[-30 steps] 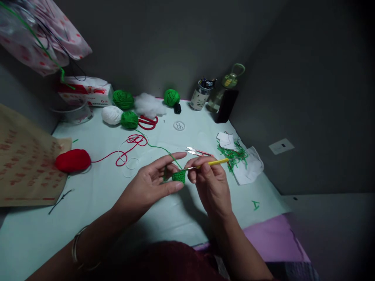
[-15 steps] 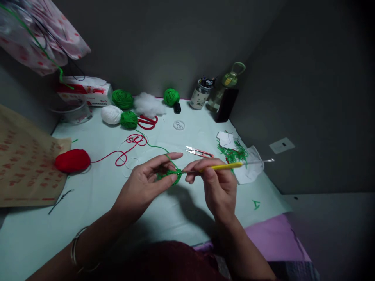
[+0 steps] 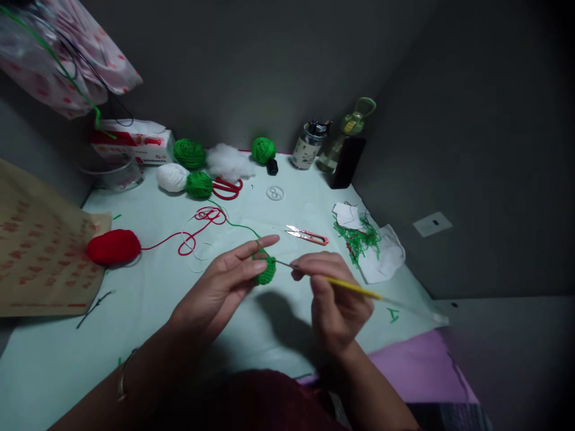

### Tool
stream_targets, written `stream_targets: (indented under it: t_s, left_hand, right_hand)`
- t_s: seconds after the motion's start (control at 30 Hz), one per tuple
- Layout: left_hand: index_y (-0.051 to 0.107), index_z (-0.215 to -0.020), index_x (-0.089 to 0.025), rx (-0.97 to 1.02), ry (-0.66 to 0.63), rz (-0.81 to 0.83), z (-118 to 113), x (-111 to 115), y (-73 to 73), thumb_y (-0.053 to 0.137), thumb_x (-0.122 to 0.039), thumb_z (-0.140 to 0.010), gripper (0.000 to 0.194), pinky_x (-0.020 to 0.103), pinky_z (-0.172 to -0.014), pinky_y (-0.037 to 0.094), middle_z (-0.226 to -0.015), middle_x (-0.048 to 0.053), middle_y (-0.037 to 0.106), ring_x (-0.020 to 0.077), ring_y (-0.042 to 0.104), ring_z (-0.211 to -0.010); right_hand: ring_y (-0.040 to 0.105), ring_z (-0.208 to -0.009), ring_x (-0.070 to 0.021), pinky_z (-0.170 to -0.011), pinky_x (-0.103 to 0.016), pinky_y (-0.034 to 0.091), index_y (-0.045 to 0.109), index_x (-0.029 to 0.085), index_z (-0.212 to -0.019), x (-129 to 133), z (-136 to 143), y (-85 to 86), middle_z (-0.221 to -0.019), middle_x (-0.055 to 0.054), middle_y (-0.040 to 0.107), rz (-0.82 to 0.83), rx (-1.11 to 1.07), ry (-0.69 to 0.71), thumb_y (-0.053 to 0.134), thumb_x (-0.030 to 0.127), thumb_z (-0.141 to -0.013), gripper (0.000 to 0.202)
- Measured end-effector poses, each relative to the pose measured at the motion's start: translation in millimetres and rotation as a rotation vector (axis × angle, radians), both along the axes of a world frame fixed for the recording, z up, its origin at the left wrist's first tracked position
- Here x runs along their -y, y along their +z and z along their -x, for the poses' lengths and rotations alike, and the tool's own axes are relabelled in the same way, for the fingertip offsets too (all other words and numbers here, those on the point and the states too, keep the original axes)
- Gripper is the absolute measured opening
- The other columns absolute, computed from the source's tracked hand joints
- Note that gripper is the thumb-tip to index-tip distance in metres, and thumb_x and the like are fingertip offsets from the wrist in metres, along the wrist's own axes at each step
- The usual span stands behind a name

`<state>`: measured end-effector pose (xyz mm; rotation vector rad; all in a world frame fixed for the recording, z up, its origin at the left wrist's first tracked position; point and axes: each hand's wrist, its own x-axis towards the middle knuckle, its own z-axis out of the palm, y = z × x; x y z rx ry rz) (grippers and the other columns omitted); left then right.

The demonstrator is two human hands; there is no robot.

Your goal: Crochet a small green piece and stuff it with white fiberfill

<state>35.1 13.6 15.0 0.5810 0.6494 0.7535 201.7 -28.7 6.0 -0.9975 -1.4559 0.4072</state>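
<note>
Between the thumb and fingers of my left hand (image 3: pixel 224 284) is a small green crochet piece (image 3: pixel 266 272), its stitches facing up. Green yarn (image 3: pixel 242 226) runs from the piece over my raised index finger back to a green yarn ball (image 3: pixel 198 184). My right hand (image 3: pixel 339 296) is closed round the yellow grip of a crochet hook (image 3: pixel 353 288). The hook's metal tip touches the upper right edge of the green piece. Its far end, to the right, is smeared by motion.
Thread snips (image 3: pixel 308 235) lie beyond my hands. A red yarn ball (image 3: pixel 114 247) sits left beside a paper bag (image 3: pixel 40 251). Red-handled scissors (image 3: pixel 227 188), white stuffing (image 3: pixel 229 161), a pen cup (image 3: pixel 306 148) and a bottle (image 3: pixel 335 146) stand farther back. Green yarn scraps (image 3: pixel 359 236) lie right.
My right hand has turned and shifted slightly right and down, so the hook's far end now points lower. The green piece has turned and shows more of its surface.
</note>
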Motion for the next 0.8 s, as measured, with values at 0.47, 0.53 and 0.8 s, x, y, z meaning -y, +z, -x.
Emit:
stream_targets:
  t_s: [0.47,0.53,0.8]
  left_hand:
    - [0.072,-0.124,-0.021,0.019,0.050,0.007,-7,0,3.3,0.079,-0.023,-0.080,0.044,0.028,-0.091,0.046,-0.092,0.003,0.072,0.0157,0.064,-0.090]
    - [0.074,-0.120,-0.018,0.066,-0.006,0.093,-4,-2,4.7,0.078,-0.022,-0.081,0.040,0.030,-0.097,0.044,-0.093,0.005,0.074,0.0168,0.065,-0.094]
    - [0.075,-0.111,-0.023,-0.001,0.025,-0.072,-4,1,0.5,0.080,-0.023,-0.080,0.031,0.030,-0.094,0.044,-0.097,0.003,0.075,0.0164,0.065,-0.093]
  right_hand:
    - [0.069,-0.097,-0.0221,-0.079,-0.040,0.060,0.070,0.038,-0.123,0,4,-7.4,-0.112,-0.004,0.073,-0.074,0.294,-0.044,0.068,0.013,-0.089,0.042]
    - [0.068,-0.089,-0.0205,-0.074,-0.039,0.058,0.072,0.036,-0.119,-2,1,-4.9,-0.103,-0.004,0.074,-0.043,0.146,-0.034,0.063,0.013,-0.093,0.037]
    - [0.065,-0.084,-0.0189,-0.075,-0.035,0.054,0.079,0.027,-0.094,-12,6,-0.8,-0.091,-0.004,0.074,0.243,-0.296,0.143,0.064,0.026,-0.094,0.014]
